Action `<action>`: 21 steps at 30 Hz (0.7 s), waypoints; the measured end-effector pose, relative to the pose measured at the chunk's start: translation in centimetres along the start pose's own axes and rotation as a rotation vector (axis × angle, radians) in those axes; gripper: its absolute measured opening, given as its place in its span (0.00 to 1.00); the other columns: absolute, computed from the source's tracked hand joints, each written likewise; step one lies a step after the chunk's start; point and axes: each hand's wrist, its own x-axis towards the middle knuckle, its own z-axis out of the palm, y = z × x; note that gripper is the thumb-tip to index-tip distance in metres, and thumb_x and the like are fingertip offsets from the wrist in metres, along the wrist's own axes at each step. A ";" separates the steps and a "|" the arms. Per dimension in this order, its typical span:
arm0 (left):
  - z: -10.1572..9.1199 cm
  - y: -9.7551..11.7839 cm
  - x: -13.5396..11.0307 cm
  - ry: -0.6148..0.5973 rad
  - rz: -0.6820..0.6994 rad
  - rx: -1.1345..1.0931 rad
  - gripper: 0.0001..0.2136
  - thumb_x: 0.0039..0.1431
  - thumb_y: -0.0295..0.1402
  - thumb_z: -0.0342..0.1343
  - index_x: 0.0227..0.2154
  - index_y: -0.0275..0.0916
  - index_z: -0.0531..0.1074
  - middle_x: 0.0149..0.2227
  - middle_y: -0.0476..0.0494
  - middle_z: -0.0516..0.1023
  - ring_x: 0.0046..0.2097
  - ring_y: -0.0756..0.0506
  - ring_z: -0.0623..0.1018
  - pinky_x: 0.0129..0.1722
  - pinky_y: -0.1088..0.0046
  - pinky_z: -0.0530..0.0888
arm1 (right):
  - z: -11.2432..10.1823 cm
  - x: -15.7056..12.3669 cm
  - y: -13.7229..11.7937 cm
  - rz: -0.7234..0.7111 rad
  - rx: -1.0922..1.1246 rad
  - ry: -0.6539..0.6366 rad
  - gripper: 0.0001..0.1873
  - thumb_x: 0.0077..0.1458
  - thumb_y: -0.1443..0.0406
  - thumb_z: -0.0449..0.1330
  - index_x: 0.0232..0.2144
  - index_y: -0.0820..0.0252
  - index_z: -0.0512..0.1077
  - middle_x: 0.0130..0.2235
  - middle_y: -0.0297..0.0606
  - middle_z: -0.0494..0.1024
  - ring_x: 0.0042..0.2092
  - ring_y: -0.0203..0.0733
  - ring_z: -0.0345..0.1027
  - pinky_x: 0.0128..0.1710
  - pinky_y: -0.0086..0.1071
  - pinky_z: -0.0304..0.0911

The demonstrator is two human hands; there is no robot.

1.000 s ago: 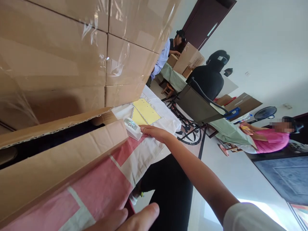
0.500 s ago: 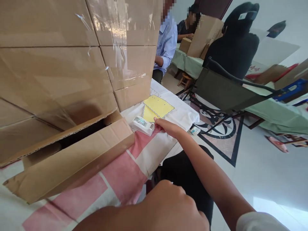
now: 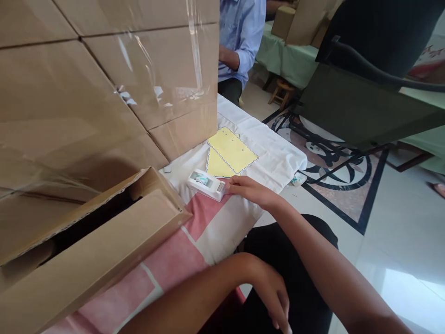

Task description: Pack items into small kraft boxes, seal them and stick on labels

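Note:
A white tape dispenser (image 3: 205, 184) with a teal pattern lies on the pink and white cloth (image 3: 181, 260) near the table's front edge. At its right end is my right hand (image 3: 248, 189), thumb and fingers drawn together. Anything between those fingertips is too small or hidden to make out. Just behind, two yellow sheets with wavy edges (image 3: 232, 150) overlap on white cloth. My left hand (image 3: 269, 290) hangs bent at the wrist over my dark-clothed lap, its fingers pointing down, slightly apart and holding nothing visible.
A long open carton (image 3: 114, 232) stands at the left, before a tall stack of taped cardboard boxes (image 3: 149, 79). Behind the table sits a person in a blue shirt (image 3: 245, 37). A dark chair (image 3: 368, 102) stands at right on the patterned floor.
The view has shifted closer to the table. My left hand has gone from a curled fist to hanging fingers lower over my lap. My right hand stays at the dispenser's end.

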 end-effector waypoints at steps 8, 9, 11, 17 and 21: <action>0.1 -1.0 -1.0 0.077 0.009 -0.071 0.14 0.50 0.48 0.67 0.32 0.44 0.79 0.41 0.55 0.84 0.46 0.44 0.81 0.51 0.68 0.72 | 0.6 0.4 -0.5 0.076 -0.017 0.076 0.16 0.56 0.57 0.63 0.24 0.58 0.63 0.27 0.32 0.70 0.30 0.35 0.60 0.31 0.32 0.52; 0.1 -1.1 -1.0 0.078 0.013 -0.066 0.14 0.50 0.49 0.67 0.32 0.45 0.79 0.41 0.55 0.84 0.47 0.44 0.80 0.53 0.67 0.71 | 0.6 0.3 -0.6 0.074 0.002 0.084 0.14 0.55 0.59 0.63 0.25 0.58 0.63 0.26 0.31 0.70 0.30 0.35 0.60 0.30 0.31 0.53; 0.2 -1.3 -0.7 0.083 0.016 -0.060 0.14 0.50 0.49 0.67 0.32 0.45 0.79 0.41 0.55 0.84 0.49 0.43 0.80 0.55 0.67 0.71 | 0.6 0.0 -0.6 0.063 0.044 0.088 0.11 0.53 0.62 0.64 0.27 0.58 0.64 0.25 0.31 0.72 0.29 0.35 0.62 0.31 0.30 0.55; 0.3 -1.4 -0.5 0.086 0.018 -0.068 0.14 0.51 0.49 0.67 0.32 0.45 0.79 0.41 0.54 0.84 0.49 0.43 0.80 0.56 0.68 0.70 | 0.5 -0.4 -0.7 0.073 0.068 0.126 0.12 0.52 0.64 0.66 0.33 0.56 0.64 0.24 0.28 0.73 0.27 0.34 0.62 0.29 0.29 0.56; 0.2 -1.4 -0.7 0.096 0.016 -0.069 0.14 0.51 0.50 0.66 0.31 0.45 0.79 0.41 0.53 0.84 0.49 0.42 0.80 0.56 0.67 0.71 | 0.7 -0.1 -0.8 0.138 0.058 0.062 0.16 0.55 0.57 0.67 0.27 0.57 0.64 0.24 0.33 0.76 0.24 0.32 0.58 0.25 0.29 0.52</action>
